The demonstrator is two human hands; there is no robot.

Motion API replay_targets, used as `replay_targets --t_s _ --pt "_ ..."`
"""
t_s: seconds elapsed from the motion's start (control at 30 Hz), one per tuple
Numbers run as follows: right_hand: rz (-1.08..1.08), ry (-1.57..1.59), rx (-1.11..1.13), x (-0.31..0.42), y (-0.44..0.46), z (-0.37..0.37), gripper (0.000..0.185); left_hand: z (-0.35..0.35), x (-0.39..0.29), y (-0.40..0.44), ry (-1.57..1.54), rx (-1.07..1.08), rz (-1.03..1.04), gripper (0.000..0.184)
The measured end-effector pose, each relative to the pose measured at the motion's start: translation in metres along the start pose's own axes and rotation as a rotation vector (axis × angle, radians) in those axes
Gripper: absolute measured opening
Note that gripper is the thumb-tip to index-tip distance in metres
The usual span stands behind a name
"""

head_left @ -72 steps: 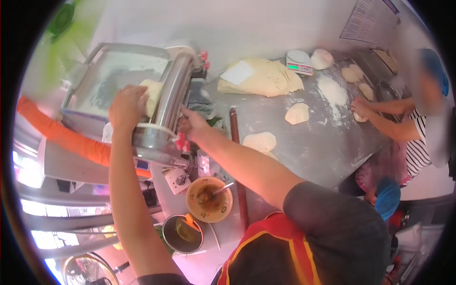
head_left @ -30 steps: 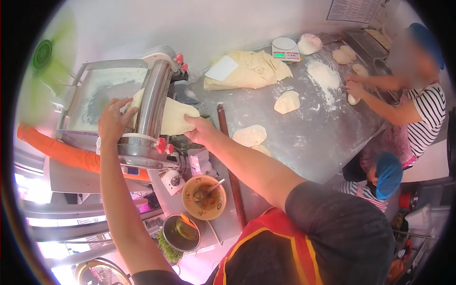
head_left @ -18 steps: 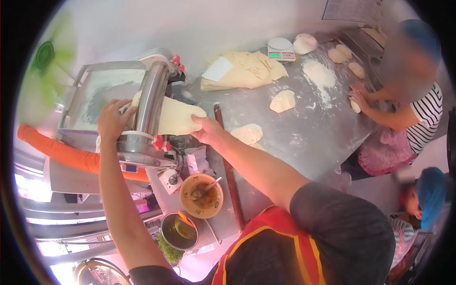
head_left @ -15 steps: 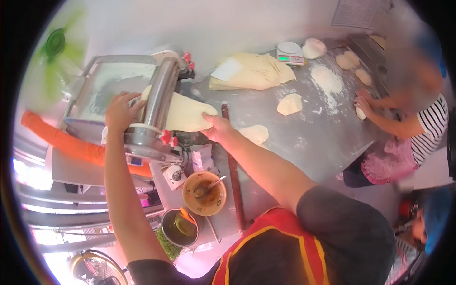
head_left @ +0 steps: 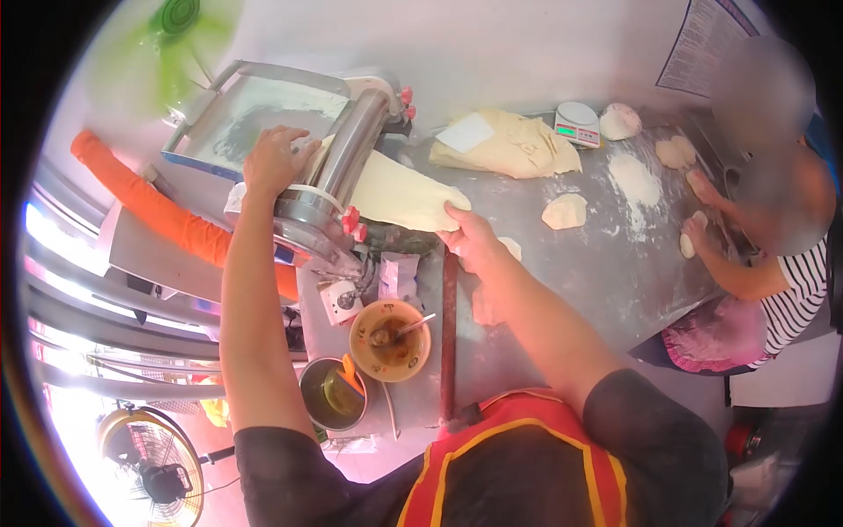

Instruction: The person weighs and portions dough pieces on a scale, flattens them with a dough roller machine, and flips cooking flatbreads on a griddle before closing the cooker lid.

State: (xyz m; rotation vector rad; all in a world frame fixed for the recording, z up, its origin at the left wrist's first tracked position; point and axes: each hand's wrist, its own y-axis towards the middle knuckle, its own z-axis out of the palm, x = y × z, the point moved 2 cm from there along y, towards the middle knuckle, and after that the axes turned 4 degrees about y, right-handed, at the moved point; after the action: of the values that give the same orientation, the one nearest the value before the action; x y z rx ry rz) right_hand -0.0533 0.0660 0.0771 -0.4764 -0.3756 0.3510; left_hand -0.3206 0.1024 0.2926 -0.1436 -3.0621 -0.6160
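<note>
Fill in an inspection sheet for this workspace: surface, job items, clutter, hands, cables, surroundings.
Surface: metal table, marked with white powder.
Job items: dough sheet extends rightward from roller machine.
Clutter: bowl holding a spoon; metal pot; long brown rod.
Hands: right hand grips the sheet's free end; left hand is beside the roller, grip unclear.
Cables: thin dark cord near standing fan.
Surroundings: green fan; wall notice; another person's hand at a dough piece.

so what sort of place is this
Probably a bakery or other dough kitchen, going by the dough roller, the sheet of dough in it and the kitchen scale on the floury table.
</note>
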Motion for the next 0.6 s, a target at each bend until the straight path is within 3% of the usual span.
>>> replay_targets --t_s 0.13,0.23,0.33,0.4,0.47,0.57,0.6 --pt "-0.042 0.020 0.061 0.010 -0.010 -0.004 0.034 0.001 0.002 -0.002 -0.086 -0.299 0.039 0.028" --pt "-0.038 -0.011 0.050 0.021 -0.017 -0.002 0.034 -0.015 -0.009 -0.008 0.029 -0.644 0.162 0.023" --pt "-0.039 -0.071 0.045 0.031 -0.015 -0.002 0.034 -0.035 -0.038 -0.016 -0.190 -0.702 0.259 0.021" --pt "-0.040 -0.111 0.035 0.041 -0.021 0.003 0.034 -0.041 -0.074 -0.035 -0.691 -0.252 0.106 0.021" --pt "-0.039 -0.140 0.024 0.050 -0.028 0.009 0.034 -0.036 -0.116 -0.069 -1.106 0.358 0.031 0.024" --pt "-0.039 -0.172 0.011 0.064 -0.032 0.008 0.034 0.044 -0.160 -0.109 -1.032 0.885 0.293 0.031" --pt "-0.039 -0.192 0.013 0.069 -0.033 0.006 0.035 0.066 -0.173 -0.123 -1.064 0.949 0.195 0.031"
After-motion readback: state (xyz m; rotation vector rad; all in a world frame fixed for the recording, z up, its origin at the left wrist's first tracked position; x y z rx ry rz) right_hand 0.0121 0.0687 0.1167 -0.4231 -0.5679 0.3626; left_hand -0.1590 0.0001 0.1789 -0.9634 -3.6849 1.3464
